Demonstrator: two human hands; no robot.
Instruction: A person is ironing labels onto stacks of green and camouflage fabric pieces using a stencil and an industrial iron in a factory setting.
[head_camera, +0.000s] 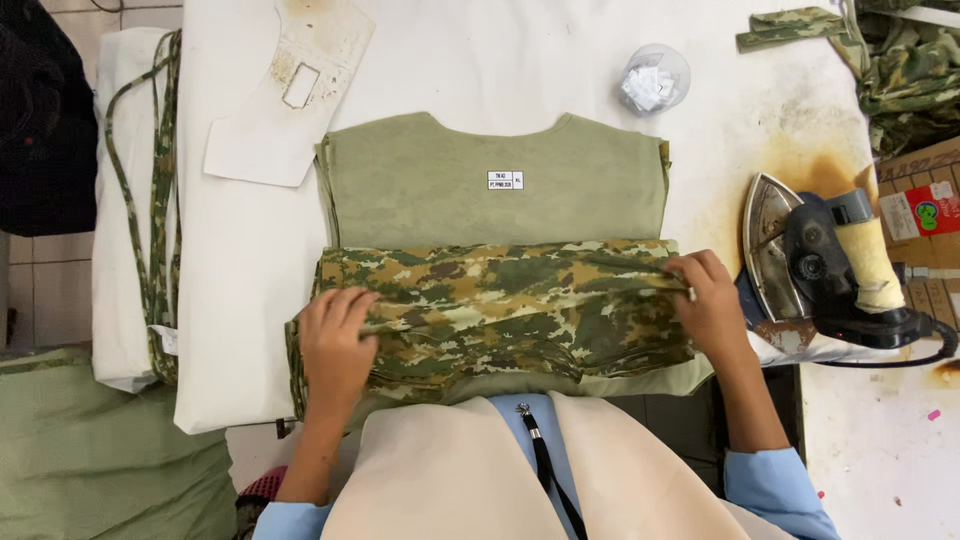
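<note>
Your left hand (335, 345) lay curled over the left edge of the camouflage garment (500, 310), fingers bent and pinching a fold of the cloth. Your right hand (712, 305) gripped the garment's right edge, thumb and fingers closed on the fabric near its top corner. Between your hands the camouflage piece stretched flat, folded across the lower half of an olive green shirt (495, 180) whose neckline and small white label (505, 180) showed beyond your fingers. Just right of your right hand an iron (820, 265) lay tipped on its side, soleplate facing you, close to the garment's edge. Left of your left hand the white padded board (240, 300) ran on bare, with a cardboard template (290, 90) farther up. Beyond the shirt's collar sat a clear cup of paper tags (653, 80), with open board around it.
</note>
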